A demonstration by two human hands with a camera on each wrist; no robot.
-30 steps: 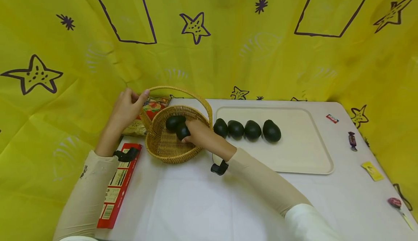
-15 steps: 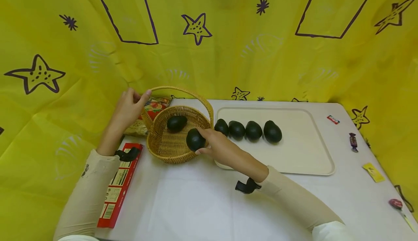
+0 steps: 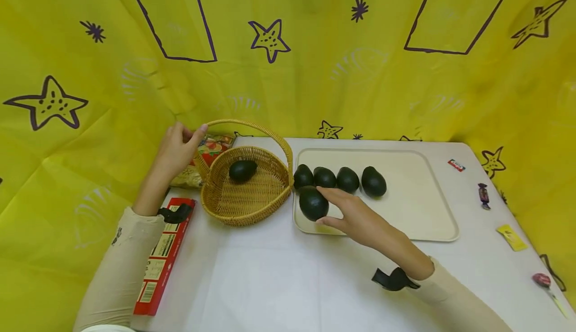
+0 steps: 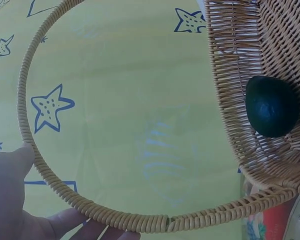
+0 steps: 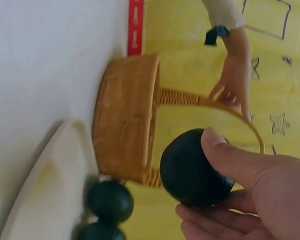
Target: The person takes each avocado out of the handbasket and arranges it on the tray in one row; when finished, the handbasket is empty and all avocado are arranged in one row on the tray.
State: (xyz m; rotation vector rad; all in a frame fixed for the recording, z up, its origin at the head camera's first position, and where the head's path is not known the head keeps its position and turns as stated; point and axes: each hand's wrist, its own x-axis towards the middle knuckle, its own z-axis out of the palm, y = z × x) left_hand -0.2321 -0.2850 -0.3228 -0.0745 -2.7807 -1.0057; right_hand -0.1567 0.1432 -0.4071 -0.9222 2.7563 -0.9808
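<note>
A dark green avocado [image 3: 314,204] is held between the thumb and fingers of my right hand [image 3: 355,215], over the near left corner of the cream tray [image 3: 414,192]. My left hand [image 3: 174,147] grips the handle [image 4: 105,215] of the wicker basket [image 3: 247,219] on its left side. Inside the basket lies one avocado [image 3: 243,171], also seen in the left wrist view. Along the tray's left part stand several avocados [image 3: 347,180] in a row. In the right wrist view the held avocado [image 5: 192,167] hides part of the basket and its handle.
Left of the basket lies a long red box [image 3: 164,257], with food packets [image 3: 216,144] behind it. Toward the table's right edge are a small wrapped sweet [image 3: 457,165], a purple-wrapped candy [image 3: 483,196], a yellow sachet [image 3: 512,237] and a lollipop [image 3: 542,280]. A yellow curtain [image 3: 306,92] surrounds the table.
My right hand has lifted one of the two avocados out of the basket and carried it right, over the tray. The left hand and basket stay put.
</note>
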